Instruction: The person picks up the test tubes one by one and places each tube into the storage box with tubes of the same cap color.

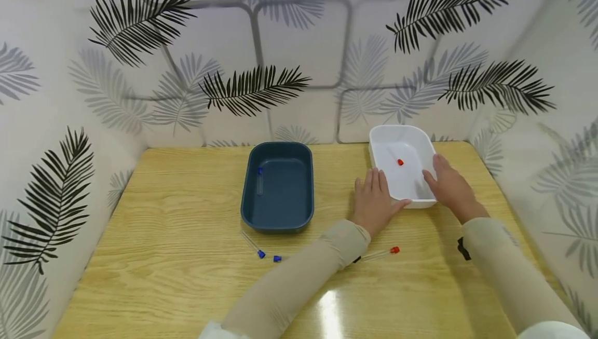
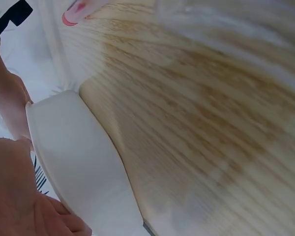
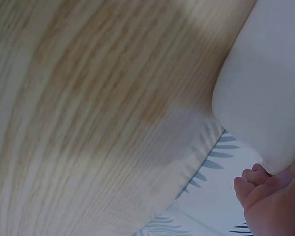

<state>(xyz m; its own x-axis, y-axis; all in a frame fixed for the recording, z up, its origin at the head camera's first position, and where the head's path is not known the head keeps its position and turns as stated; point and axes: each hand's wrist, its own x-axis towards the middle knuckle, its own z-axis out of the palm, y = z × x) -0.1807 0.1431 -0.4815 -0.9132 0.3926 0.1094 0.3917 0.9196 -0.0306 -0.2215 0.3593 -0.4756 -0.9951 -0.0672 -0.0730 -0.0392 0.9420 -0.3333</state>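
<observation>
A white plastic tray (image 1: 403,165) sits at the back right of the table, with a red-capped clear tube (image 1: 400,162) inside it. My left hand (image 1: 375,203) holds its near-left corner, fingers along the outer wall and thumb over the front rim. On the other side my right hand (image 1: 452,186) grips the right rim, thumb to the inside. The wrist views show the tray's outer wall (image 2: 78,157) and the right fingers (image 3: 265,189) curled by its rim.
A dark blue tray (image 1: 277,219) to the left contains a blue-capped tube (image 1: 259,180). In front lie another blue-capped tube (image 1: 254,245), a blue cap (image 1: 277,259) beside the left sleeve, and a red-capped tube (image 1: 380,254). A patterned curtain (image 1: 327,69) stands behind the table.
</observation>
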